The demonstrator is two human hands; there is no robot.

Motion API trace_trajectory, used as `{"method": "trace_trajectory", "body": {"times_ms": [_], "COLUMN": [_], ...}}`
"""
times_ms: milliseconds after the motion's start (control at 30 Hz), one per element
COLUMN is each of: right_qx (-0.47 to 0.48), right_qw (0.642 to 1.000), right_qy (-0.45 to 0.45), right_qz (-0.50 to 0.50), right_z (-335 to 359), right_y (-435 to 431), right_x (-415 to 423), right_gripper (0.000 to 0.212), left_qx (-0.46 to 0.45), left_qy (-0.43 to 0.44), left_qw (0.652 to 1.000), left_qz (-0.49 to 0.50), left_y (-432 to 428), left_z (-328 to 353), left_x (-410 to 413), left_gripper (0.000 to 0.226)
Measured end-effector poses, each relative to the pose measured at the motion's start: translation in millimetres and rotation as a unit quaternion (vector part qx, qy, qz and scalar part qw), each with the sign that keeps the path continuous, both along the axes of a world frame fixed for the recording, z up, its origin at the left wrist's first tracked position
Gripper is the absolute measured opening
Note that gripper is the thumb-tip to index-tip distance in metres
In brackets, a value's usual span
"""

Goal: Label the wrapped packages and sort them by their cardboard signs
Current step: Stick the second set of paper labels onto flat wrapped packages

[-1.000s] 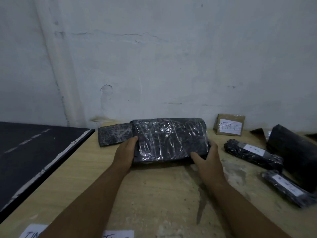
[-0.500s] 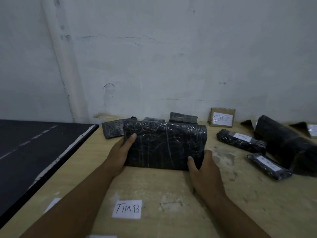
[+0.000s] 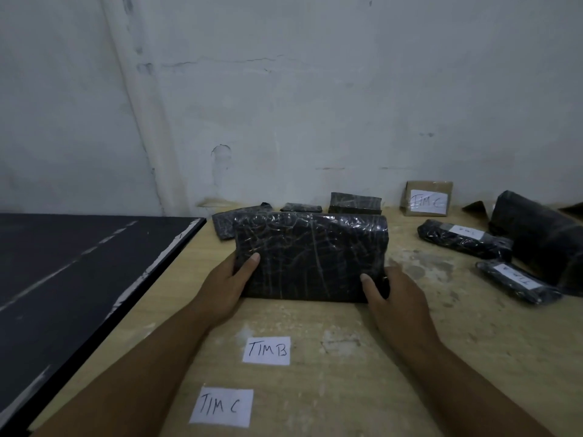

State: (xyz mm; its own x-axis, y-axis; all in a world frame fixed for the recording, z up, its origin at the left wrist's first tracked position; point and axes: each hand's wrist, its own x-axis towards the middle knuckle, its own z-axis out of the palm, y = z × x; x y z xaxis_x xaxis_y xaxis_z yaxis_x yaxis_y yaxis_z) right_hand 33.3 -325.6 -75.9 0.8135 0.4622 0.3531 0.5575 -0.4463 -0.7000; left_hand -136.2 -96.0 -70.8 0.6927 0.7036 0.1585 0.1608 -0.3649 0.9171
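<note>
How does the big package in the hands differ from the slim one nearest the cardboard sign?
The big package shows no label; the slim package carries a white one. The big package is broad and gripped by the left hand and right hand; the slim package is narrow and lies untouched. Both are wrapped in dark shiny film.

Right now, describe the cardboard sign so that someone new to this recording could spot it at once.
Follow the wooden table to its back edge at the white wall; right of the large wrapped package stands the cardboard sign. It is the only brown thing there and carries a white paper reading TIM C; its neighbours are black wrapped packages.
</note>
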Motion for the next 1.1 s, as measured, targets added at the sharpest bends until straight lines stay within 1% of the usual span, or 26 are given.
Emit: {"method": "trace_trajectory", "body": {"times_ms": [33, 100, 133, 200, 233, 300, 367, 400, 500, 633, 733, 867, 1000, 1100], "right_qx": [0.013, 0.067, 0.093, 0.100, 0.087, 0.034, -0.046, -0.069, -0.076, -0.089, -0.077, -0.084, -0.130, -0.206], "right_qw": [1.000, 0.996, 0.993, 0.994, 0.996, 0.993, 0.981, 0.974, 0.962, 0.960, 0.965, 0.965, 0.964, 0.950], "right_qy": [0.018, 0.059, 0.066, 0.030, 0.021, 0.036, 0.013, -0.003, 0.006, 0.015, 0.014, 0.020, 0.027, 0.041], "right_qz": [-0.002, -0.018, -0.027, -0.017, 0.013, 0.111, 0.190, 0.217, 0.262, 0.265, 0.249, 0.247, 0.231, 0.233], "right_z": [1, 5, 6, 8, 7, 4, -1, -2, 0, 3, -1, -3, 4, 12], "right_y": [-1, -6, -9, -16, -18, -16, -8, -4, 11, 23, 24, 26, 32, 42], "right_x": [-4, -14, -19, -28, -32, -46, -60, -66, -75, -79, -82, -88, -87, -84], "right_gripper": [0.017, 0.023, 0.022, 0.016, 0.017, 0.021, 0.016, 0.012, 0.004, 0.004, 0.004, 0.007, 0.012, 0.016], "left_qx": [0.011, 0.015, 0.016, 0.014, 0.011, 0.005, 0.006, 0.009, 0.001, -0.005, 0.001, -0.005, -0.007, -0.005], "left_qy": [0.006, 0.002, -0.002, -0.009, -0.010, -0.012, -0.012, -0.014, -0.026, -0.038, -0.045, -0.057, -0.059, -0.053], "left_qw": [1.000, 1.000, 1.000, 1.000, 1.000, 1.000, 1.000, 1.000, 0.999, 0.999, 0.999, 0.998, 0.998, 0.998], "left_qz": [0.002, 0.004, 0.007, 0.014, 0.015, 0.013, 0.013, 0.016, 0.028, 0.028, 0.020, 0.014, 0.011, 0.014], "left_y": [1, 2, 4, 8, 8, 9, 8, 6, 5, 6, 4, 3, 5, 8], "left_z": [-2, -4, -5, -8, -9, -10, -9, -8, -8, -8, -8, -7, -9, -12], "left_x": [-3, -6, -7, -9, -10, -10, -9, -8, -7, -7, -8, -8, -8, -8], "left_gripper": [0.043, 0.043, 0.044, 0.049, 0.051, 0.054, 0.060, 0.059, 0.051, 0.049, 0.056, 0.065, 0.072, 0.079]}}
